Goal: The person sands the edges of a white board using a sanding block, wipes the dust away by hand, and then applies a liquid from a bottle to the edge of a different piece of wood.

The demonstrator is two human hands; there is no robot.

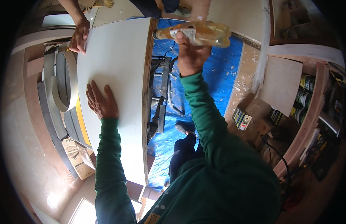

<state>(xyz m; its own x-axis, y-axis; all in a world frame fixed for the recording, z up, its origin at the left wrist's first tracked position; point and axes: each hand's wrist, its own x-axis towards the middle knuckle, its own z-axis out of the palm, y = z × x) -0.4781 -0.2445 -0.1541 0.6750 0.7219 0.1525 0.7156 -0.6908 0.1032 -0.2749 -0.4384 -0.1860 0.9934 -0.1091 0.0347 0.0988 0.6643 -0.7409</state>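
My right hand [193, 58] is wrapped round a clear plastic bottle [217, 35] with amber liquid inside. The bottle lies tipped on its side, its neck pointing left at the far end of the panel's raw brown edge [147, 71]. Whether the mouth touches that edge I cannot tell. My left hand [101, 100] rests flat on the white panel [119, 67], fingers stretched out. Another person's hand [79, 36] is at the panel's far left edge, beside a thin pale strip [73, 84] that curls down in a loop.
A black metal stand [163, 86] shows beside the panel, over a blue tarp [217, 71]. A cardboard box [79, 158] lies at the left. Several cans [303, 97] sit in the cabinet at the right, near a small box [242, 118]. Another person's legs show at the top.
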